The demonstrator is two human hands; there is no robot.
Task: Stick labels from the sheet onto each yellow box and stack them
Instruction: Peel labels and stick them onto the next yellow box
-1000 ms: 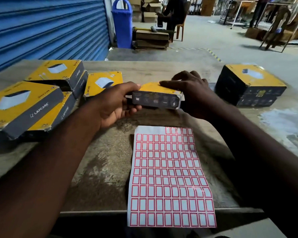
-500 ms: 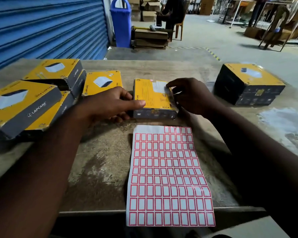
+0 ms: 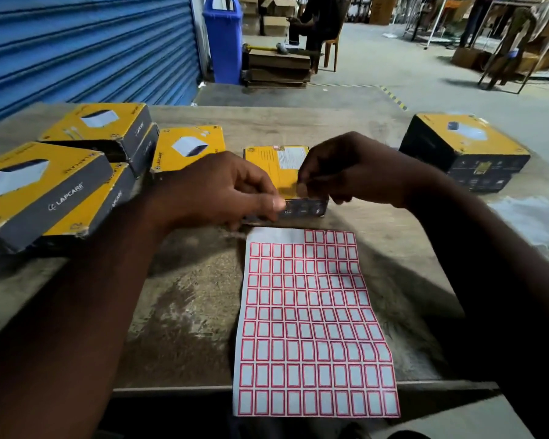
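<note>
Overlapping yellow box edge: left hand

Left hand and right hand side by side, fingers curled, tips nearly meeting between them; grip blurred, undetermined.

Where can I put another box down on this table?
Bare table lies between the label sheet and the left pile of boxes, and between the middle box and the right stack. The far left is crowded.
</note>
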